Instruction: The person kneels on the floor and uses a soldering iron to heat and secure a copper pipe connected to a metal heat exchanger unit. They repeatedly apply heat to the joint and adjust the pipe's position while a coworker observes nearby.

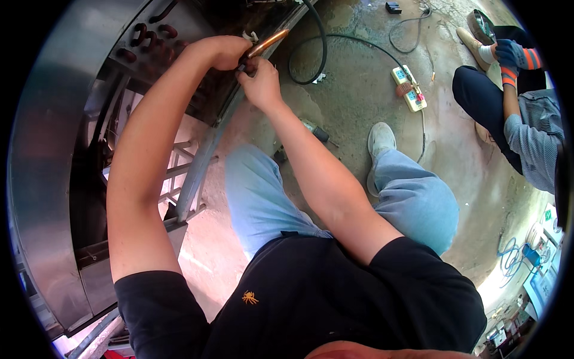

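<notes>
Beside metal cabinet (45,179), right hand (263,85), fingers curled at copper tube (269,43), left hand (231,52), fingers hidden, holds unclear

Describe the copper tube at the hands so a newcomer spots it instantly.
Find the big metal cabinet on the picture's left. Near its upper right, the left hand and right hand come close together, and a straight copper tube slants up to the right from them. Its bright orange shine sets it apart from the dark, reddish, curved pipe bends farther left.
</notes>
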Motion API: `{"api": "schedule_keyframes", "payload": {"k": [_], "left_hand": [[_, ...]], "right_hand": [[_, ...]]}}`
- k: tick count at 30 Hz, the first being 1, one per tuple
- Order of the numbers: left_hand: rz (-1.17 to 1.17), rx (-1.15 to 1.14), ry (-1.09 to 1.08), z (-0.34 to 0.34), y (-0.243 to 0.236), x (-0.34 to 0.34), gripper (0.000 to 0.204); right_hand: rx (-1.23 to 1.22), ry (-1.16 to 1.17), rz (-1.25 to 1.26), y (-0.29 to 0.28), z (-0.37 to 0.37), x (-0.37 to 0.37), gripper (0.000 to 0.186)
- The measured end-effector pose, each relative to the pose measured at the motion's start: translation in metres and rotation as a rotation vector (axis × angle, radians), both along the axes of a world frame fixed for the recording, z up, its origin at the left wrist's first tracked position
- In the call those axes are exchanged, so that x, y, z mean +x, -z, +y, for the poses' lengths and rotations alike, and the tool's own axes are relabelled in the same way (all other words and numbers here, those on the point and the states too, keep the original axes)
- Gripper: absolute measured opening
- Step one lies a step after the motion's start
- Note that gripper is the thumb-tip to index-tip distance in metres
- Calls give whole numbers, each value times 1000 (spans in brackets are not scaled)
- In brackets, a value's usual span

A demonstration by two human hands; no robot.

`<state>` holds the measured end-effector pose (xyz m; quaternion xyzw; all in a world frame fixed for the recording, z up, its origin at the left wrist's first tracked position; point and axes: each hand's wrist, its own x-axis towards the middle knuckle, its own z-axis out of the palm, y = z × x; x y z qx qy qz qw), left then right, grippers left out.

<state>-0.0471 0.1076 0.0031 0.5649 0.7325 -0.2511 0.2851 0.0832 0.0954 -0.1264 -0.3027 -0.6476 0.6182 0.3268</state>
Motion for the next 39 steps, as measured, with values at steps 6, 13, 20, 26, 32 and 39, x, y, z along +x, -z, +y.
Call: {"api": "schedule_keyframes", "payload": {"k": [6, 13, 20, 26, 32, 39], "left_hand": [[35, -60, -5, 13, -3, 7, 38], [-17, -76, 22, 16, 6, -13, 47], [-84, -46, 47, 15, 23, -39, 46], [-110, -27, 62, 14, 24, -38, 44], [-271, 26, -119, 18, 9, -33, 48], [-207, 165, -36, -3, 11, -46, 39]], "right_hand": [[-47, -1, -37, -8, 3, 3, 32], [-40, 48, -60, -4, 0, -3, 36], [-19, 56, -93, -5, -4, -2, 35], [77, 9, -181, -13, 2, 1, 34], [154, -16, -210, -9, 12, -5, 37], [120, -26, -90, -7, 4, 4, 38]]}}
